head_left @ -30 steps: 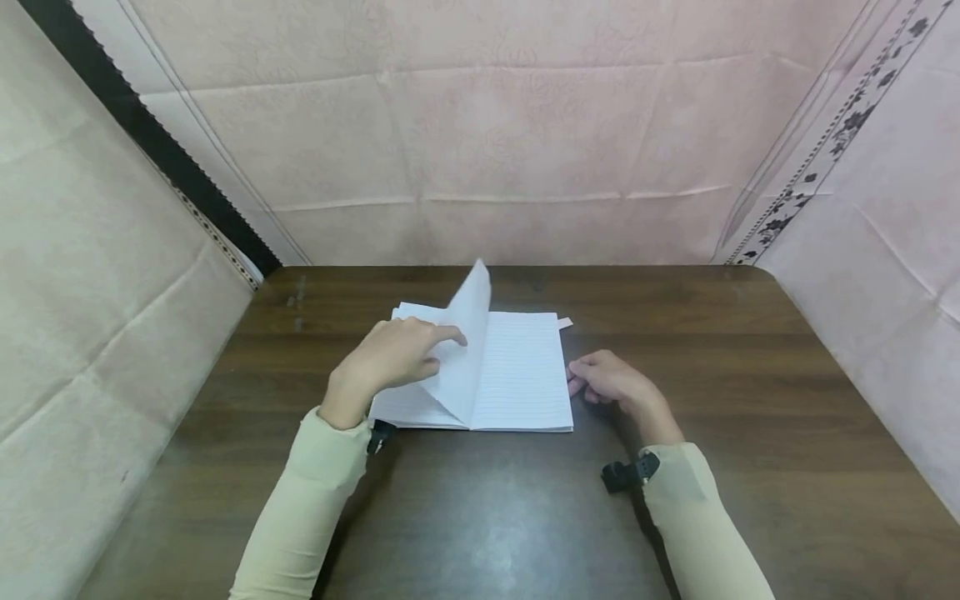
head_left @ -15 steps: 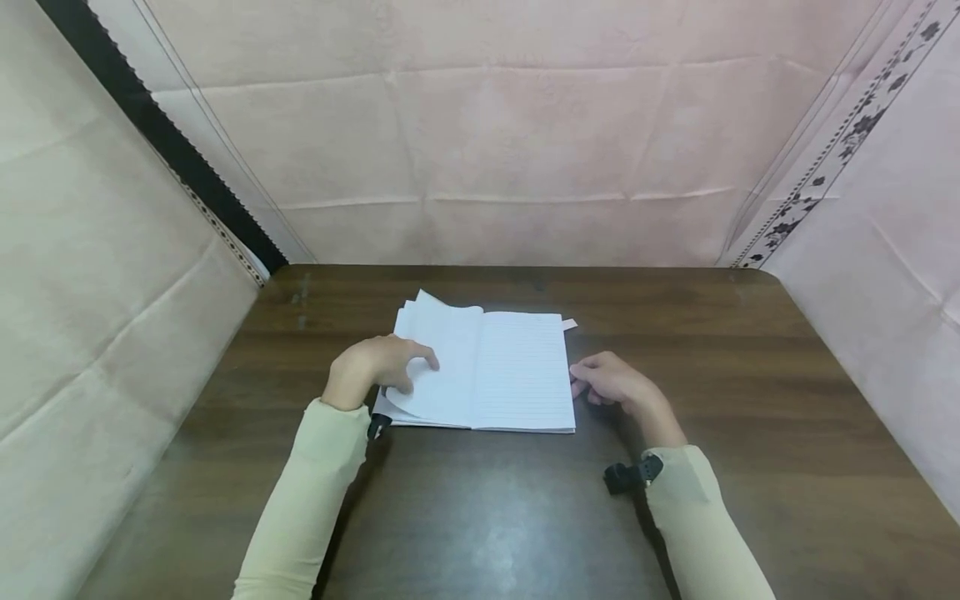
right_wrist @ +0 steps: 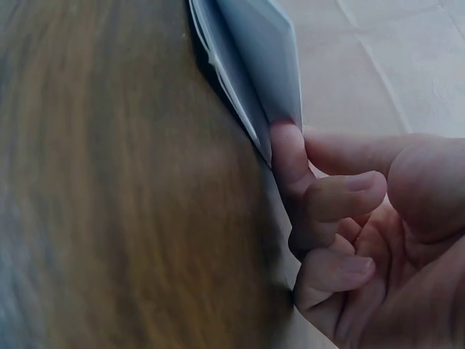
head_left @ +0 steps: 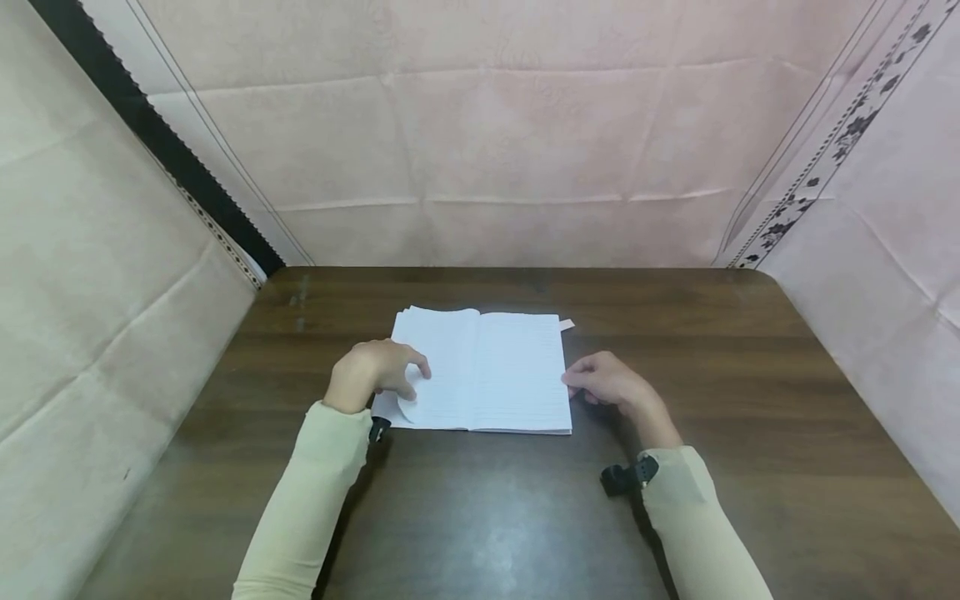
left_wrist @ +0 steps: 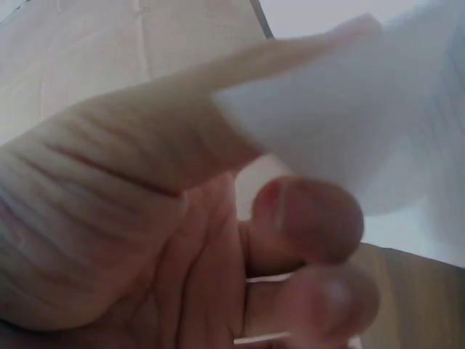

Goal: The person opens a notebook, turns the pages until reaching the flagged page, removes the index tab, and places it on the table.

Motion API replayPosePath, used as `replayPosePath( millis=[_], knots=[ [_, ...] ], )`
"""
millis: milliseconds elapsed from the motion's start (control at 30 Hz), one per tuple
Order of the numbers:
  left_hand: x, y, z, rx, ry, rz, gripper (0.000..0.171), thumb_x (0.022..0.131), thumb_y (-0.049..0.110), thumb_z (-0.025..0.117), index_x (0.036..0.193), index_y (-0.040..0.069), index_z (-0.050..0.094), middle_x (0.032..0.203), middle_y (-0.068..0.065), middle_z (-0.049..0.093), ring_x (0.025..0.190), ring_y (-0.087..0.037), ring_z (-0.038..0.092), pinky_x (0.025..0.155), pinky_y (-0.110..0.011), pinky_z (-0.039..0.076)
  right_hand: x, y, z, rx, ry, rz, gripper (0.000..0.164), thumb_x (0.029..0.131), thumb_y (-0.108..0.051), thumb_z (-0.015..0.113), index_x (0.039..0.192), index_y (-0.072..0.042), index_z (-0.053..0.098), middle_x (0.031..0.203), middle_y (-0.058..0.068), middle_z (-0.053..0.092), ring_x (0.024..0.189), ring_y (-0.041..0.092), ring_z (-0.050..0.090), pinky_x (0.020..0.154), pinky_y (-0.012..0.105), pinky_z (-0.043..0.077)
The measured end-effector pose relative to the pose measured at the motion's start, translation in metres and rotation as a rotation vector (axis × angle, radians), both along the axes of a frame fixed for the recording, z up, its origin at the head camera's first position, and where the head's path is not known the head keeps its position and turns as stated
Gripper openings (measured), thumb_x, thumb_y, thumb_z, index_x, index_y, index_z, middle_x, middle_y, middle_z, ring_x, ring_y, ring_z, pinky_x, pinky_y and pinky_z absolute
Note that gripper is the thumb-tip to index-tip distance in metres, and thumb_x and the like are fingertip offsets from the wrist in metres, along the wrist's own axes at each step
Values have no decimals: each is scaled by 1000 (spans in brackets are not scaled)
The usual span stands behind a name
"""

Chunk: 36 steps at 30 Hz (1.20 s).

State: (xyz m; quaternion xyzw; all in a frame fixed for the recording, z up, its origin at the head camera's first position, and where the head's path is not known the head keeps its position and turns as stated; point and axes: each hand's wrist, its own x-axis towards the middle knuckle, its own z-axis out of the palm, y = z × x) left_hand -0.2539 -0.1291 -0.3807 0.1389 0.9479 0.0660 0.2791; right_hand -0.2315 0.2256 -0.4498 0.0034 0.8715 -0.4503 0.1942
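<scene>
An open notebook (head_left: 517,375) with lined white pages lies on the table, spine running away from me. My left hand (head_left: 372,371) is over its left half, index finger and thumb spread apart. In the left wrist view, the curled corner of a blurred page (left_wrist: 327,116) overlaps the straight thumb, and the other fingertips (left_wrist: 309,218) are bent below it. At the right edge my right hand (head_left: 606,379) pinches a page (right_wrist: 265,58) between thumb and index finger. The right wrist view has that page raised from the sheets beneath, the remaining fingers curled.
The brown wooden table (head_left: 480,508) surrounds the notebook. A small white tab (head_left: 567,325) sticks out at its upper right. Pale cloth sheets (head_left: 510,150) hang behind the table and on both sides. Dark wrist cameras (head_left: 628,477) are strapped on the wrists.
The page that stood upright under my left hand has swung down onto the left half. My left hand has lowered leftward with it. The right hand stays at the right edge, slightly closer in.
</scene>
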Motion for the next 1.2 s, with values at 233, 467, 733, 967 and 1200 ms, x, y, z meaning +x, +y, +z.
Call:
replayPosePath(
  millis=[233,467,733,967,1200],
  knots=[
    [8,12,5,-99,82,-81,34,91,25,73,125,25,71,139,-13,59,116,-31,57,94,-57,44,2,-1,1,14,19,-1,25,97,-27,67,107,-4,72,80,9,61,64,23,56,65,31,43],
    [14,41,-6,-58,219,-263,21,92,24,73,112,17,72,107,-6,68,87,-21,57,79,-44,50,2,3,-2,8,57,34,30,93,-31,72,109,-5,69,87,8,63,72,24,57,67,33,45],
    [20,68,-27,-66,437,-430,36,93,34,71,119,12,61,109,-8,58,92,-22,58,81,-44,50,1,1,-1,2,68,44,26,92,-27,73,104,-5,69,79,8,60,65,22,53,61,32,43],
    [28,88,-41,-91,538,-553,54,91,54,67,131,18,59,123,-6,57,107,-24,57,92,-44,48,0,0,-2,21,87,36,24,91,-26,75,102,-6,70,90,8,65,78,24,58,68,33,48],
    [33,102,-48,-125,562,-584,69,88,68,59,138,20,56,129,-6,58,113,-24,58,94,-42,47,-1,1,-3,26,103,46,25,91,-27,74,103,-5,70,94,8,67,84,24,59,72,35,50]
  ],
)
